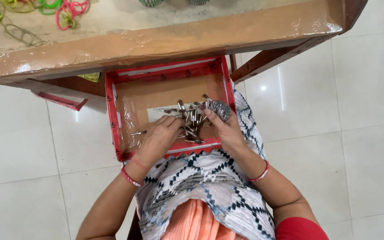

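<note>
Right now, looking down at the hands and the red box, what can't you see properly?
- Left hand: its fingertips are curled into the pile of small metal pieces, so whether it grips one is hidden.
- Silvery bundle in the right hand: too small to identify.
- Colourful bands on the wooden table: cut off by the top edge.
- Red box: far end shadowed under the table.

This looks like a home workshop for small handicraft. A rough wooden worktop (165,33) stands at the far side on a pale glossy tiled floor (343,89), with coloured bangles (70,9) at its far left, and a red-edged cardboard tray (170,75) of small metal pieces (192,120) nearer.
</note>
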